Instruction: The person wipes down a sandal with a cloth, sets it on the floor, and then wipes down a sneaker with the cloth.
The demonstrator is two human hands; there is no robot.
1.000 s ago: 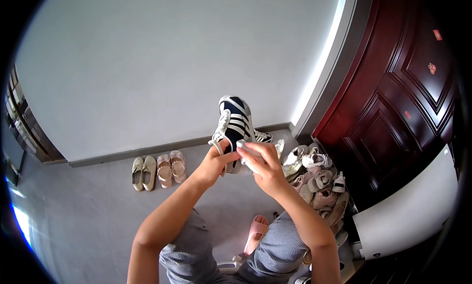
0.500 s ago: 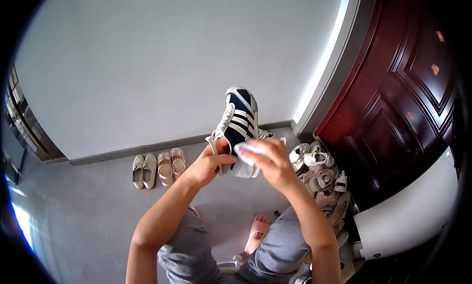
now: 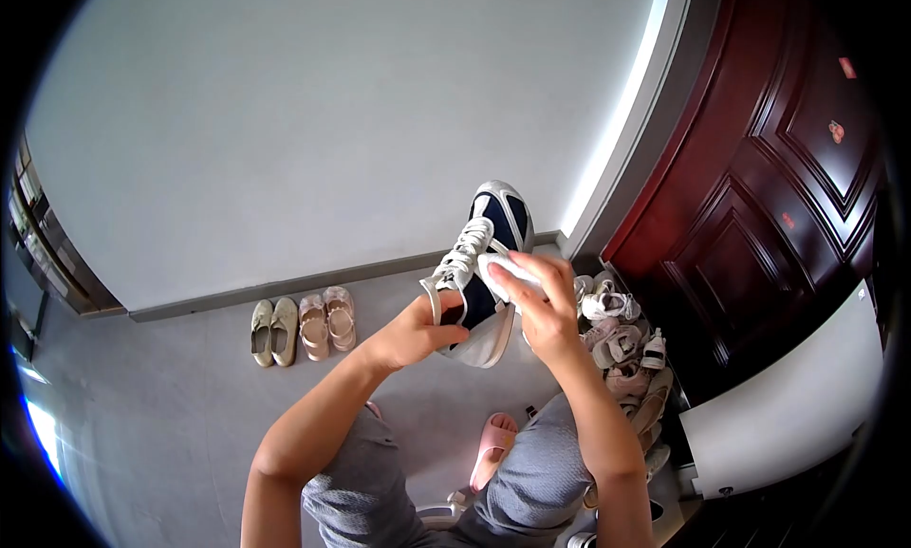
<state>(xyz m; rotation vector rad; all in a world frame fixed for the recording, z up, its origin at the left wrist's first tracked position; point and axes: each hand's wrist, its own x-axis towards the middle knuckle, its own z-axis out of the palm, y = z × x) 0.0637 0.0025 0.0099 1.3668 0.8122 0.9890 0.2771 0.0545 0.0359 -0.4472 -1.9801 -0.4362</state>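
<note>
A dark navy sneaker with white laces, white trim and a pale sole is held up in the air, its toe pointing away and a little to the right. My left hand grips it at the heel opening, with fingers partly inside the shoe. My right hand pinches a white cloth or wipe against the side of the sneaker, near the laces. The cloth and the fingers cover part of that side.
Beige flats and pink strapped shoes stand by the wall at left. Several shoes are heaped at right, beside a dark red door and a white panel. A pink slipper is on my foot.
The sneaker has tilted, its toe swinging to the right and slightly down. My right hand has moved slightly right with the cloth, now further up the side. My left hand keeps its hold.
</note>
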